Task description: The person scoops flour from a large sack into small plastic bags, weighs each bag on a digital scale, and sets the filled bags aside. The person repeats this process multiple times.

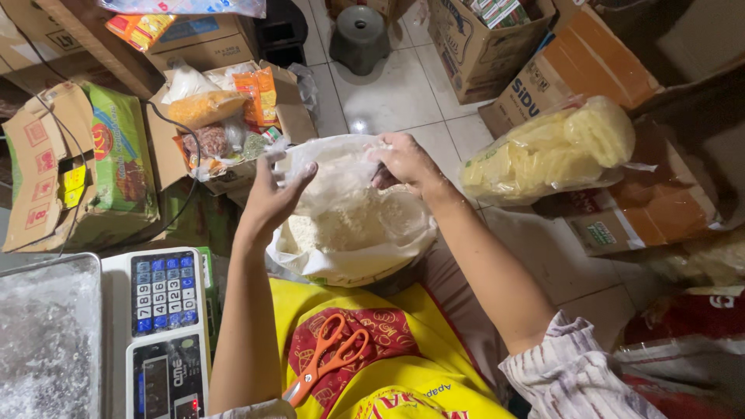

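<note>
My left hand (273, 194) grips the near left side of a small clear plastic bag (335, 174) held up over a large open sack of white flaky flour (353, 233). My right hand (403, 161) pinches the bag's right edge, fingers curled into its mouth. The small bag looks partly filled with the same white stuff. Orange-handled scissors (326, 365) lie on the yellow and red cloth over my lap, below both hands.
A digital scale with keypad (164, 326) and its steel tray (48, 337) sit at lower left. Cardboard boxes of packaged goods (225, 116) stand to the left and back. A bag of yellow crackers (551, 151) lies at right. A grey stool (359, 35) stands on the tiled floor.
</note>
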